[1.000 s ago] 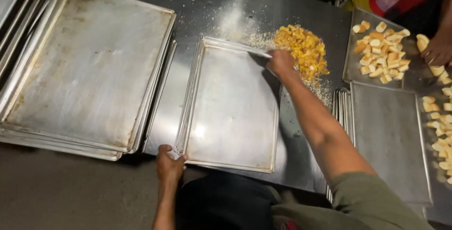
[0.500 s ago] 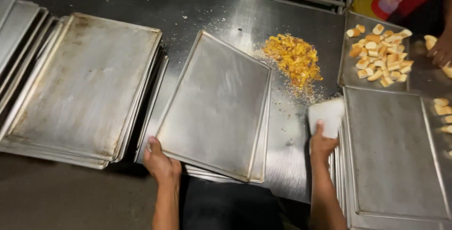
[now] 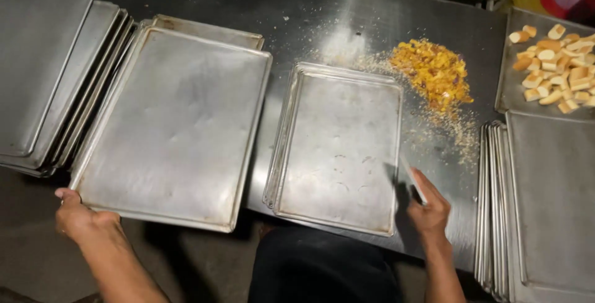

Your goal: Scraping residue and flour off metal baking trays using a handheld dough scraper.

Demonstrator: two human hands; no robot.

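Left hand (image 3: 80, 216): closed on the near left corner of the large rectangular steel baking tray (image 3: 173, 123), which tops a stack at the left.
Right hand (image 3: 427, 207): gripping a flat pale scraper (image 3: 414, 180), blade just beside the middle tray.
Middle steel tray (image 3: 341, 148): flat on the dark steel tabletop (image 3: 297, 12).
Yellow crumb pile (image 3: 434, 74): far right of it.
Pale bread pieces (image 3: 555, 61): on a far-right tray.

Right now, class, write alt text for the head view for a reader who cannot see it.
Left hand grips the corner of a tray atop a stack; right hand holds a flat scraper beside the middle tray on a steel table. Behind lie a crumb pile and a tray of bread pieces.
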